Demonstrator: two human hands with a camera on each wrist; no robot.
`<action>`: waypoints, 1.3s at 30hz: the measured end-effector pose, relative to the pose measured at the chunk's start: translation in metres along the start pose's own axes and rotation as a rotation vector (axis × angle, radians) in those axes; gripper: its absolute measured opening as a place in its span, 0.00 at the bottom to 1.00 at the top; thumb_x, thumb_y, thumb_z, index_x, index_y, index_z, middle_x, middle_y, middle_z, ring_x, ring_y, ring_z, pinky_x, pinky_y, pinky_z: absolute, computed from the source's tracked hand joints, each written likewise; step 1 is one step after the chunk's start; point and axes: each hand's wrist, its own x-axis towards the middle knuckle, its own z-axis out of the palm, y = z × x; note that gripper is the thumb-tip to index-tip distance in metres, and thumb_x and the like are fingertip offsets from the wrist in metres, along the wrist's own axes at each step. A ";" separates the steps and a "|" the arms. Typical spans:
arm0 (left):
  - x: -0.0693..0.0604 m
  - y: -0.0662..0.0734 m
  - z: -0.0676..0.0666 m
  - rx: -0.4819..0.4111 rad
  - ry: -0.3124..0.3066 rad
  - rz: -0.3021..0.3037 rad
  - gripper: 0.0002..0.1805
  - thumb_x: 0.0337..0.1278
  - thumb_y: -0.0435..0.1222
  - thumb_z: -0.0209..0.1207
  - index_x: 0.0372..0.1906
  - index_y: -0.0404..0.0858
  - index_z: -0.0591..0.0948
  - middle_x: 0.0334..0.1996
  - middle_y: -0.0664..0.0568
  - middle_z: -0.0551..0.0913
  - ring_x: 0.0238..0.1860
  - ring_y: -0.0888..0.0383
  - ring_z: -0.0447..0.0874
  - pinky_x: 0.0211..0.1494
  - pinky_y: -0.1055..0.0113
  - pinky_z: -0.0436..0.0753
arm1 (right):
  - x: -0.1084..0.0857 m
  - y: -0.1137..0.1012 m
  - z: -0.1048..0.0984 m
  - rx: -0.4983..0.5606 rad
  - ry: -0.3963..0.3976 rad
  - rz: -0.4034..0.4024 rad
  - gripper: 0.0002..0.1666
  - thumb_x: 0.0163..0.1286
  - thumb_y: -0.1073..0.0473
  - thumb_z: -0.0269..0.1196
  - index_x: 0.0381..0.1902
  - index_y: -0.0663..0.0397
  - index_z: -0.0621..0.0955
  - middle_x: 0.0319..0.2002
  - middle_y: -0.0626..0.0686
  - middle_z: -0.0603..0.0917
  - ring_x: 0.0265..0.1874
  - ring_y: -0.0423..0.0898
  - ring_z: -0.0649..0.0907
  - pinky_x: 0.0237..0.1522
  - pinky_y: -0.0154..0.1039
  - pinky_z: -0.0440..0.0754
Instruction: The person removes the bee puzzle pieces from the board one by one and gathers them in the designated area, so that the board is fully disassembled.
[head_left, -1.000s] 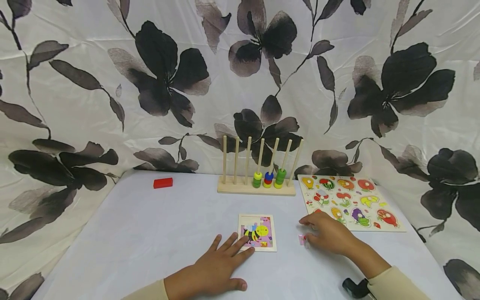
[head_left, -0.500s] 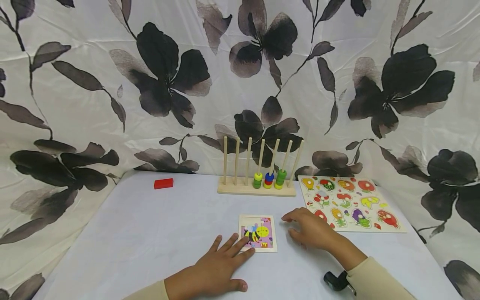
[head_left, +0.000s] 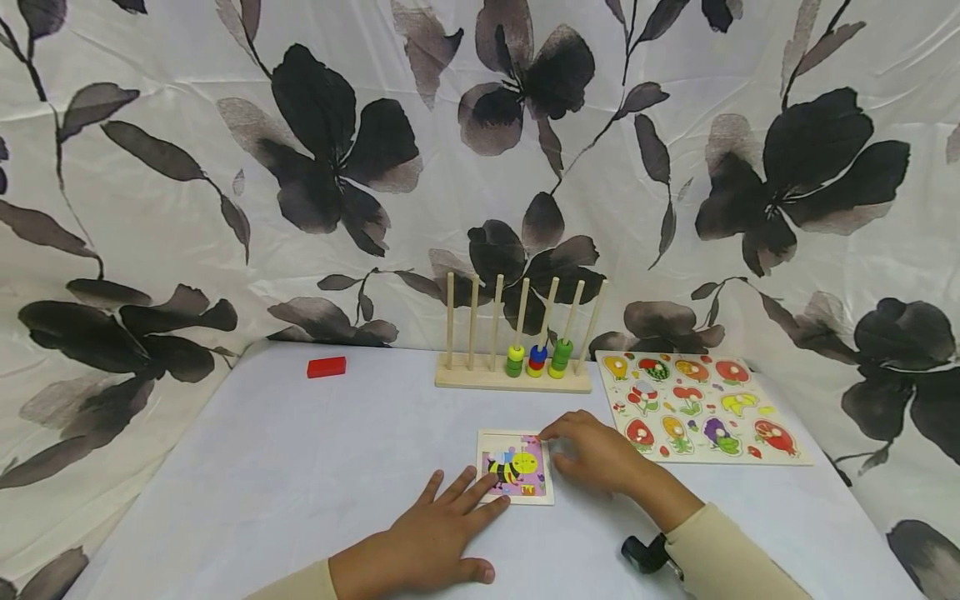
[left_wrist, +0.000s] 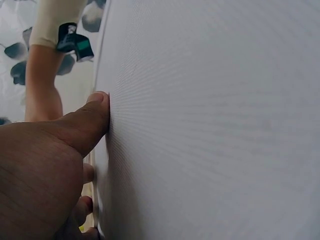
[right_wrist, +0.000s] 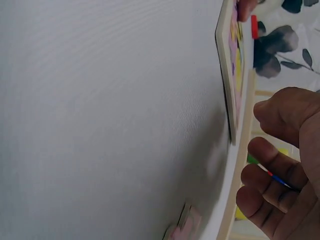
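A small framed bee jigsaw puzzle (head_left: pixel 549 483) lies flat on the white table. My left hand (head_left: pixel 435 533) is spread beside it, fingertips resting over its lower left corner. In the left wrist view, the thumb (left_wrist: pixel 92 117) lies along the tabletop. My right hand (head_left: pixel 596 454) reaches the puzzle's upper right corner with the index fingertip; the thumb stands apart, and nothing shows between them. The right wrist view shows the other fingers (right_wrist: pixel 257 177) loosely bent, with the index finger hidden. Pink puzzle pieces (right_wrist: pixel 189 224) lie on the table below that hand, hidden in the head view.
A wooden peg stand (head_left: pixel 513 380) with coloured rings stands at the back. To its right lies a fruit picture board (head_left: pixel 780 455). A red block (head_left: pixel 326 367) sits at the back left. A black camera mount (head_left: pixel 643 554) is on the right wrist. Floral cloth (head_left: pixel 480 183) hangs behind.
My right hand has moved left from the loose pink pieces to the puzzle's upper right corner. My left hand has stayed in place on the puzzle.
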 end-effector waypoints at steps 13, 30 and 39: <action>-0.002 0.000 -0.001 0.001 0.012 0.018 0.48 0.59 0.73 0.50 0.81 0.59 0.58 0.82 0.54 0.49 0.81 0.45 0.43 0.74 0.31 0.49 | 0.013 -0.011 0.010 0.036 -0.027 -0.031 0.14 0.68 0.57 0.70 0.50 0.41 0.88 0.52 0.46 0.81 0.56 0.48 0.78 0.57 0.51 0.80; -0.003 0.000 0.000 0.007 0.018 0.017 0.48 0.59 0.73 0.50 0.81 0.59 0.58 0.82 0.54 0.49 0.81 0.45 0.43 0.74 0.31 0.49 | 0.020 -0.018 0.013 0.000 -0.074 -0.009 0.12 0.68 0.57 0.70 0.50 0.43 0.89 0.49 0.48 0.80 0.53 0.49 0.78 0.55 0.50 0.81; -0.003 0.001 -0.001 -0.003 0.013 0.012 0.48 0.58 0.73 0.51 0.81 0.59 0.59 0.82 0.53 0.50 0.81 0.45 0.43 0.74 0.31 0.49 | 0.023 -0.021 0.012 -0.005 -0.103 0.006 0.11 0.68 0.59 0.69 0.47 0.43 0.88 0.49 0.49 0.79 0.52 0.49 0.77 0.55 0.50 0.81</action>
